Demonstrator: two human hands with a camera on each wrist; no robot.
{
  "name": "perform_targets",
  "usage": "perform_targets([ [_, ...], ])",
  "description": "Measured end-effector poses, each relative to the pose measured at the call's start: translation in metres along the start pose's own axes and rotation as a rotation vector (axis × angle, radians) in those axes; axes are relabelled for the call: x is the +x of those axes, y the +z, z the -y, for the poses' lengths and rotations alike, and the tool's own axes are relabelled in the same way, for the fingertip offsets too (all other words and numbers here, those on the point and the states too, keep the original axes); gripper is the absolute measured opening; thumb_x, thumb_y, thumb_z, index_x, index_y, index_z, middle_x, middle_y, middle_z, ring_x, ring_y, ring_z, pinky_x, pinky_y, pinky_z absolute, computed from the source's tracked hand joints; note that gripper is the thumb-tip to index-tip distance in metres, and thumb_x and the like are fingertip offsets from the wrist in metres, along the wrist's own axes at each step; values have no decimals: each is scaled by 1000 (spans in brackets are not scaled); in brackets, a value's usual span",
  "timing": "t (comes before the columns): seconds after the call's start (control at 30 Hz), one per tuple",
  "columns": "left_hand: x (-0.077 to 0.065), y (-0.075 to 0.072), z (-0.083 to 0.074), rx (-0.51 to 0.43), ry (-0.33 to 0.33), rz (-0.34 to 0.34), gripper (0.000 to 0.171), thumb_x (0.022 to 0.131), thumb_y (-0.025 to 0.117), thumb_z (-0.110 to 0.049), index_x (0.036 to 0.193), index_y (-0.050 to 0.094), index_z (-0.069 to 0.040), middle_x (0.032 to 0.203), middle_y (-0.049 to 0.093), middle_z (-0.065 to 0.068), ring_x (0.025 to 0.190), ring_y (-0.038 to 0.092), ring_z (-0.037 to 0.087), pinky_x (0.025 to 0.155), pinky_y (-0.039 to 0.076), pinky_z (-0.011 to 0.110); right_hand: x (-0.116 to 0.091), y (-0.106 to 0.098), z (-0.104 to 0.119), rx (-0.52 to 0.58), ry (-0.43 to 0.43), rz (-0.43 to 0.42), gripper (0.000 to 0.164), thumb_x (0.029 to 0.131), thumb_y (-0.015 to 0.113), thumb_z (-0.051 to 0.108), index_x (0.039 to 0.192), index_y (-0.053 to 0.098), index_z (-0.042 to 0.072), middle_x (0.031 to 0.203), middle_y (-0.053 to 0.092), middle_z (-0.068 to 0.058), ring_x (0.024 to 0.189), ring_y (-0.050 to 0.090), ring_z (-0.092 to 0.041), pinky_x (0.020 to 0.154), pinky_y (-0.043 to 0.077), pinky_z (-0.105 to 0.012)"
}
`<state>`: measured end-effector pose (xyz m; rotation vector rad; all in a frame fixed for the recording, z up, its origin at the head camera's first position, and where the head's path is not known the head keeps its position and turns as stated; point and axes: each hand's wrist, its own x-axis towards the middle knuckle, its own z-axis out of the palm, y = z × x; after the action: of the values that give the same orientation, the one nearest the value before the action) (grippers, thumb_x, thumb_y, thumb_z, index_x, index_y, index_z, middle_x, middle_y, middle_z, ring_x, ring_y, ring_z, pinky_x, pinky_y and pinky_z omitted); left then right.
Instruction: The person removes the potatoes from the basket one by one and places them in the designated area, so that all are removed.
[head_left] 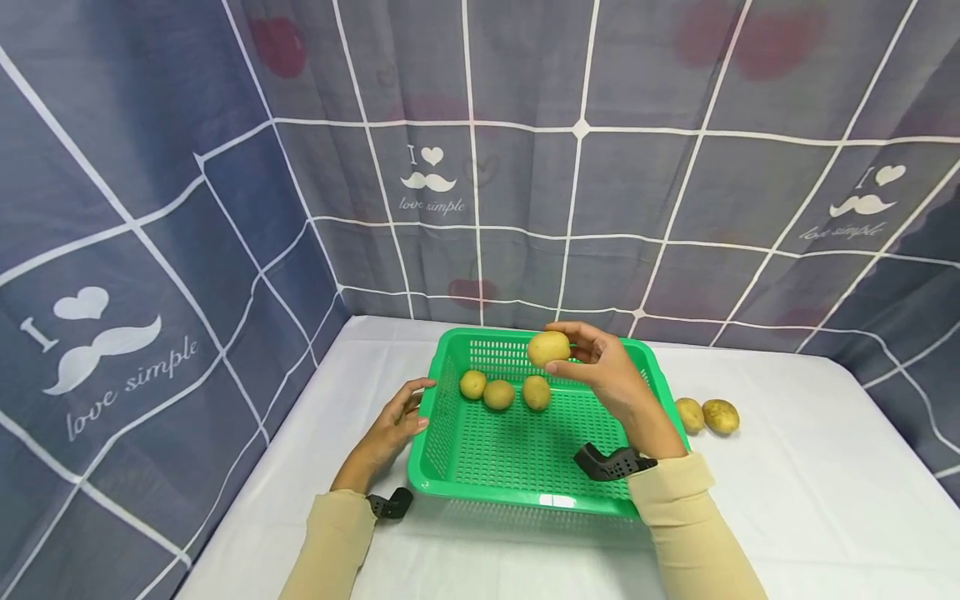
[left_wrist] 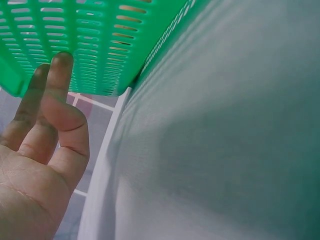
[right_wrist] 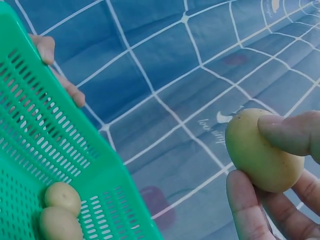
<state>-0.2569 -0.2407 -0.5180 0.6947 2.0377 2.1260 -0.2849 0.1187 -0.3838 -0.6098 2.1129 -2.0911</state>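
Note:
My right hand [head_left: 609,372] pinches a yellow potato [head_left: 548,351] between thumb and fingers, raised over the back of a green plastic basket [head_left: 551,500]. The right wrist view shows this potato [right_wrist: 265,150] up close with the thumb on its upper side. Three potatoes lie inside the basket: one at the left [head_left: 472,384], a browner one [head_left: 498,395] beside it, and another [head_left: 536,392] a little to the right. At the basket's left outer wall, my left hand [head_left: 392,427] has its fingers extended, fingertips at the slotted side [left_wrist: 90,45] near the rim.
Two more potatoes, one [head_left: 689,415] partly beside the basket and one [head_left: 722,417] farther right, lie on the white tablecloth [head_left: 810,467]. A grey checked curtain [head_left: 525,183] hangs behind the table and along its left side.

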Motion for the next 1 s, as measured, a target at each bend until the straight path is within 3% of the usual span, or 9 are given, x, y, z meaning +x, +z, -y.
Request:
perform_targets([
  [0.13, -1, 1, 0, 8, 2, 2, 60, 98, 60, -20, 156, 44, -13, 147, 45, 41, 124, 63, 21, 101, 54, 33, -9, -7, 4, 19, -8, -15, 50, 90, 75, -10, 139, 64, -6, 116, 74, 7, 102, 69, -14, 87, 56, -24],
  [0.3, -3, 1, -3, 26, -2, -13, 59, 99, 58, -19, 156, 45, -14, 147, 45, 41, 126, 61, 25, 101, 54, 34, -16, -16, 5, 42, -16, -6, 48, 91, 73, -13, 137, 66, 1, 118, 72, 4, 103, 69, -14, 87, 58, -24],
  [0.4, -4, 1, -4, 26, 0, -15, 58, 98, 58, -18, 155, 46, -16, 147, 44, 41, 125, 62, 22, 100, 54, 33, -20, -22, 5, 58, -33, 3, 47, 91, 71, -14, 135, 67, 3, 117, 73, 3, 100, 69, -13, 86, 58, -24],
  [0.6, -2, 0, -5, 22, 6, -5, 55, 99, 57, -16, 153, 48, -22, 145, 45, 42, 121, 66, 17, 99, 55, 33, -29, -34, 5, 81, -44, -2, 48, 91, 71, -15, 127, 73, 18, 115, 74, 2, 98, 70, -12, 86, 59, -24],
  [0.8, -2, 0, -6, 31, 14, 0, 54, 100, 57, -16, 151, 50, -32, 147, 45, 40, 121, 65, 18, 98, 55, 33, -36, -47, 5, 101, -26, -11, 48, 93, 69, -16, 128, 71, 16, 117, 74, 0, 103, 72, -14, 89, 59, -25],
  [1.0, -2, 2, -6, 29, 6, -2, 53, 100, 57, -17, 149, 51, -34, 146, 42, 43, 121, 63, 20, 99, 55, 33, -43, -59, 6, 109, -31, -13, 49, 93, 67, -17, 126, 73, 20, 118, 73, 0, 103, 72, -14, 89, 59, -25],
])
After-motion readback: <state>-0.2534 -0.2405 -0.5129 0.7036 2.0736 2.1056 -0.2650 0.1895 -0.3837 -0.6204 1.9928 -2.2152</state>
